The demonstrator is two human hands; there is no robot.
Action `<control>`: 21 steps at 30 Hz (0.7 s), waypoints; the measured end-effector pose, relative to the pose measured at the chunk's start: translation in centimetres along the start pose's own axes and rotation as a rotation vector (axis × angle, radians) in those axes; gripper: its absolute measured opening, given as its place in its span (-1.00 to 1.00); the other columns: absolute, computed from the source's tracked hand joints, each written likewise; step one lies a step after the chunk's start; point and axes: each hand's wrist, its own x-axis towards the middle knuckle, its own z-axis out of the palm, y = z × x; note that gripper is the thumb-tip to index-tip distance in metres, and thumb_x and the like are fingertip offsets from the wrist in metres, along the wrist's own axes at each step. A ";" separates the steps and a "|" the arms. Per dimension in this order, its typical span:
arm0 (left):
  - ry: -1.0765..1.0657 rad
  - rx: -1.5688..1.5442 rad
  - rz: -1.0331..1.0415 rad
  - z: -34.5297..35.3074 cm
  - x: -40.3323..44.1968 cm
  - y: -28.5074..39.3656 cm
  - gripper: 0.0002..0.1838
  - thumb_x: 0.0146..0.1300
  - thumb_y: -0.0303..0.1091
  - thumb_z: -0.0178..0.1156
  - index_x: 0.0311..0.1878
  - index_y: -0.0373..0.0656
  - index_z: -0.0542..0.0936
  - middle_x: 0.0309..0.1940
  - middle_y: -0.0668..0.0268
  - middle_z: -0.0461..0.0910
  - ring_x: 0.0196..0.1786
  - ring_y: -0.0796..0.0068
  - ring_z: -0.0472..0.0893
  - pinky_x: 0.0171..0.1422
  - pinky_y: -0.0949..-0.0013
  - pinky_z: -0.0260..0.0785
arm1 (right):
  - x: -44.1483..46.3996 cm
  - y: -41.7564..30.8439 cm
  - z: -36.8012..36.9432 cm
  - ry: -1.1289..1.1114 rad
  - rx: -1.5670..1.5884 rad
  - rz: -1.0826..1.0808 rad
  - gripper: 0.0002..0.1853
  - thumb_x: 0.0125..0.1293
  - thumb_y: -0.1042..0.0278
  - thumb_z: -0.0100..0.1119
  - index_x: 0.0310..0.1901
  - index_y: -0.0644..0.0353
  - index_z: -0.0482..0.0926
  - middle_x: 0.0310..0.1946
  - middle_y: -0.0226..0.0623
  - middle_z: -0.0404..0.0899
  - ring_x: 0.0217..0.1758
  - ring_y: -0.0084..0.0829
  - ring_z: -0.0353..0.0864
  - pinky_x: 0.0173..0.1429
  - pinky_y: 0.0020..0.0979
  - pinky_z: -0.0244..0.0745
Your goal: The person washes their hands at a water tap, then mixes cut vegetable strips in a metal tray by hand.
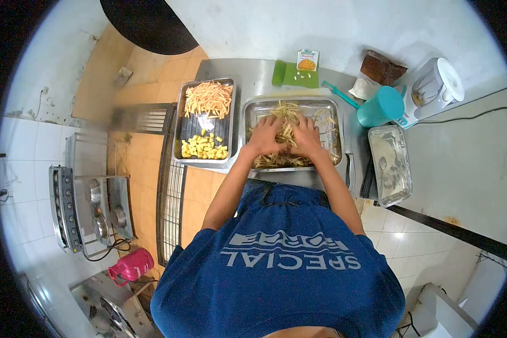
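Note:
A steel tray (245,121) on the counter holds a heap of thin, pale-brown cut strips (287,115) that look like potato, with darker bits lower in the tray. My left hand (266,135) presses into the heap from the left, fingers curled round some strips. From the right, my right hand (307,136) grips the same heap, its fingers bent inward. The fingertips are partly buried. To the left stands a second tray (178,127), with orange strips (209,99) at its far end and yellow chunks (204,146) at its near end.
Behind the tray are a green cloth-like sheet (300,77) and a food packet (307,59). At the right stand a teal jug (381,107), a blender (436,84) and a foil-like tray with white residue (390,163). A knife (350,170) lies beside the tray.

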 end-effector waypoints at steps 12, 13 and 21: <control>-0.070 -0.423 0.129 -3.0 -0.2 -0.8 -0.37 0.00 -0.48 0.33 0.26 -0.18 0.54 0.16 -0.14 0.59 0.22 -0.20 0.58 0.39 0.03 0.41 | 0.2 1.8 -6.9 0.059 0.729 -0.182 -0.48 0.03 0.64 0.21 0.11 0.24 0.65 0.03 -0.03 0.72 0.21 -0.22 0.67 0.33 -0.30 0.45; -0.072 -0.427 0.124 -3.7 -0.5 -0.7 -0.37 0.00 -0.48 0.33 0.26 -0.18 0.54 0.16 -0.14 0.59 0.22 -0.20 0.58 0.39 0.03 0.41 | -0.1 1.8 -8.2 0.067 0.765 -0.288 -0.45 0.03 0.63 0.24 0.16 0.23 0.64 0.08 -0.04 0.71 0.25 -0.25 0.65 0.38 -0.31 0.43; -0.318 0.175 -0.079 -2.4 -4.3 0.7 0.09 -0.06 -0.28 0.54 0.59 0.21 0.21 0.55 -0.09 0.11 0.57 -0.35 0.12 0.55 -0.09 0.28 | -4.3 3.4 -3.7 -0.097 0.158 -0.015 -0.06 -0.02 0.13 0.64 0.45 -0.06 0.39 0.49 0.08 0.26 0.52 0.15 0.30 0.47 -0.01 0.38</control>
